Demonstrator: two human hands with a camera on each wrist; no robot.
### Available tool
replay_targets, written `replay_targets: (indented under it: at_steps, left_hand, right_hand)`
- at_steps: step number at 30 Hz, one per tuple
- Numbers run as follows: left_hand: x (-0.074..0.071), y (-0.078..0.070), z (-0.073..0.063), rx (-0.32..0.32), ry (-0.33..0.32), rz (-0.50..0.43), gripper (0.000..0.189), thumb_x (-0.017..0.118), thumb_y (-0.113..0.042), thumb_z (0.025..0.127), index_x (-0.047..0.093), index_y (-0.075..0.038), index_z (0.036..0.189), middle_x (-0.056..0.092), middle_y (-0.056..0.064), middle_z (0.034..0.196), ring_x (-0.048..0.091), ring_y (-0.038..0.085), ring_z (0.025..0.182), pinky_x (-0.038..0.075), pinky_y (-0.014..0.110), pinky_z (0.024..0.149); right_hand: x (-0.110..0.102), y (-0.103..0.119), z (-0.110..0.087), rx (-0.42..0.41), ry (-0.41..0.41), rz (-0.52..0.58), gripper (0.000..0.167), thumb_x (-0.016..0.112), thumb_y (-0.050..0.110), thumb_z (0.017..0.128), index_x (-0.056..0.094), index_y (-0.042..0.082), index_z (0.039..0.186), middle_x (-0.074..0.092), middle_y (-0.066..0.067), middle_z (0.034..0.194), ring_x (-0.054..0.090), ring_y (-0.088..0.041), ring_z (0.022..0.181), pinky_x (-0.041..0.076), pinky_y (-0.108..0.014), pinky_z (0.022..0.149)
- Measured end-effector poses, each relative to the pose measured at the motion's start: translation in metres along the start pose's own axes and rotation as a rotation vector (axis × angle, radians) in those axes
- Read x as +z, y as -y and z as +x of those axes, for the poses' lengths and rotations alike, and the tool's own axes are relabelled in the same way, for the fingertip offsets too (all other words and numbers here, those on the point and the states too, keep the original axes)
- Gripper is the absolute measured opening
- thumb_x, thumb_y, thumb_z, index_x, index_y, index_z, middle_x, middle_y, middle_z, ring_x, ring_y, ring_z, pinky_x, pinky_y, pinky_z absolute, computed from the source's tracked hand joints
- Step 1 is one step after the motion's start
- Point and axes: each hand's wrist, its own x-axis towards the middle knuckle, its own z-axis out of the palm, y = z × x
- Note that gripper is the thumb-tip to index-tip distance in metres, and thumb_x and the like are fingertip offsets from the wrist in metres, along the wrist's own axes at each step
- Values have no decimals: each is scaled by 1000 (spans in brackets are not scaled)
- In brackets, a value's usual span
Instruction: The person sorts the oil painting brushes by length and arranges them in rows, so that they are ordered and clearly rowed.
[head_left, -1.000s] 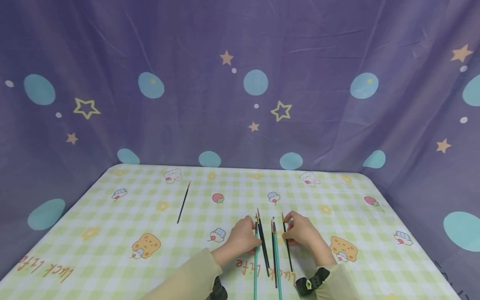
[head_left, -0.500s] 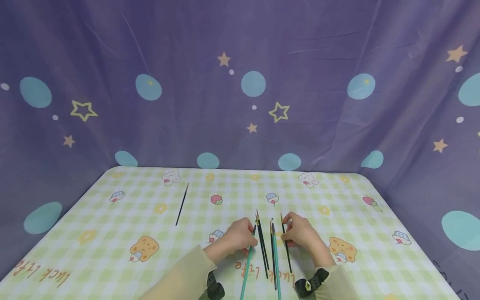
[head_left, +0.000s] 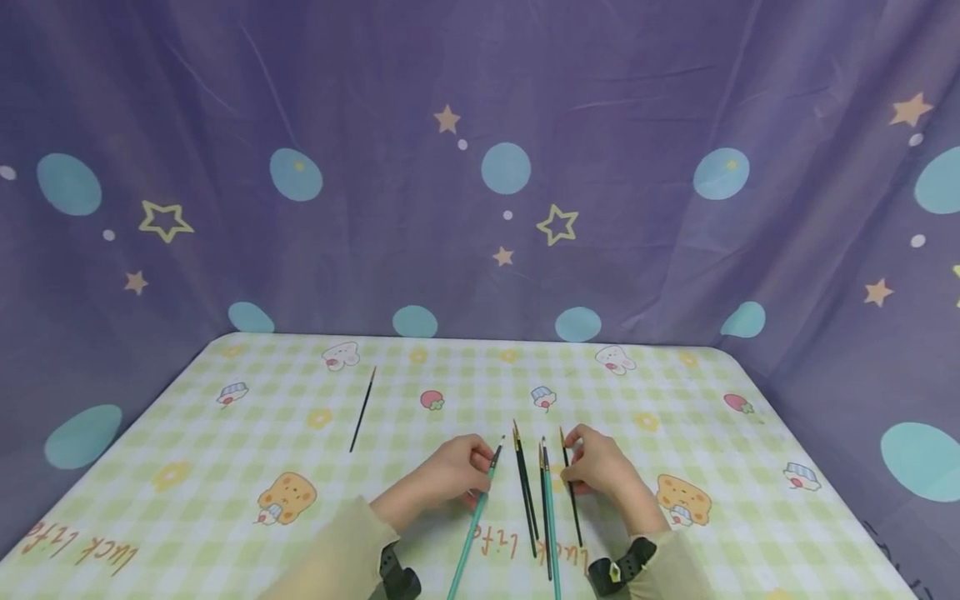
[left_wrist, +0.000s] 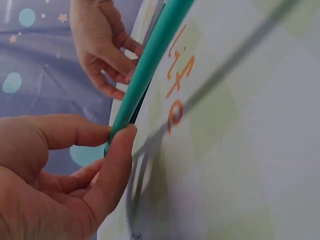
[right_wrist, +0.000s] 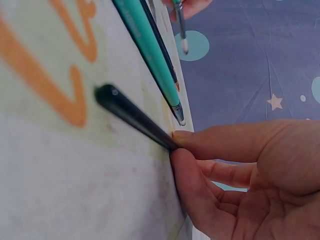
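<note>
My left hand (head_left: 453,468) pinches a teal-handled paintbrush (head_left: 472,533) between thumb and fingers, its bristles pointing away from me; the left wrist view shows its teal handle (left_wrist: 150,60) lifted over the cloth, with a shadow below. In my right hand (head_left: 597,461), thumb and fingertips grip a thin black paintbrush (head_left: 573,500), whose rounded handle end (right_wrist: 117,100) shows in the right wrist view. Between the hands lie a pair of black paintbrushes (head_left: 526,496) close together, and beside them another teal paintbrush (head_left: 552,533) next to a black paintbrush (head_left: 543,500).
A lone black paintbrush (head_left: 363,410) lies at the left of the table. The checked tablecloth (head_left: 660,383) carries printed cakes, bread and lettering. A purple curtain (head_left: 375,208) hangs right behind the table's far edge.
My left hand has moved left with the teal paintbrush, away from the black pair, and the brush has tilted so its handle end swings left. The right hand stays nearly where it was.
</note>
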Motion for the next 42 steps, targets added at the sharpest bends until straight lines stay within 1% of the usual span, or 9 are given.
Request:
replay_targets:
  at_steps: [3,7,13,16,20,23,28,34,42]
  left_hand:
    - [-8,0,-5,8,6,15,33,61,7,73,52,4,105,50,11,83,52,17,55,51,32,47]
    - [-16,0,-12,9,-17,44,34,62,6,73,53,2,105,50,10,83,52,16,54,51,32,48]
    - [-28,3,-24,3,-33,23,35,62,5,74,52,3,108,50,11,84,53,17,56,52,34,49]
    - [-36,7,-30,-3,-23,-3,36,62,5,74,51,4,109,50,12,84,53,17,56,52,35,49]
    - [-47,16,-37,-2,-3,-36,38,61,3,75,50,5,112,50,12,85,52,17,58,52,34,50]
    - [-56,23,-42,0,-6,-45,40,61,1,75,49,5,113,50,12,87,52,17,60,52,34,51]
    - [-69,33,-56,-4,-32,-30,43,60,2,72,49,5,114,50,12,89,53,18,65,52,35,53]
    - [-83,37,-74,7,-28,-19,45,58,2,72,47,7,116,49,12,91,52,18,65,52,34,54]
    - [-96,42,-89,-14,-85,28,42,60,0,76,48,6,116,50,12,91,52,19,67,51,35,55]
  right_hand:
    - [0,-1,1,-1,-1,-2,36,68,-4,70,50,1,101,52,-10,78,55,-17,58,50,-25,48]
    - [0,-2,0,-5,-9,-2,36,68,-4,70,51,1,101,51,-10,78,55,-17,57,50,-26,48]
    - [1,-4,-2,-10,-12,-7,36,68,-3,71,50,1,102,51,-10,78,55,-17,57,50,-26,48]
    - [1,-4,-2,-9,-11,-8,36,68,-3,71,51,1,102,51,-9,78,55,-17,57,50,-26,48]
    - [2,-4,-2,-6,-6,1,36,68,-3,71,51,1,102,51,-9,78,55,-17,57,50,-26,48]
    - [1,-4,-3,-9,-6,6,37,68,-3,70,51,1,103,51,-10,78,55,-17,58,50,-27,48]
    - [1,-4,-3,-18,-7,0,37,69,-3,70,51,1,102,51,-10,78,55,-17,57,50,-27,48]
    - [1,-4,0,-15,-11,-8,37,69,-3,69,51,1,101,51,-10,78,55,-17,56,50,-26,47]
    - [0,-3,0,-22,-15,-11,37,69,-3,70,51,1,102,51,-9,78,55,-17,57,50,-26,47]
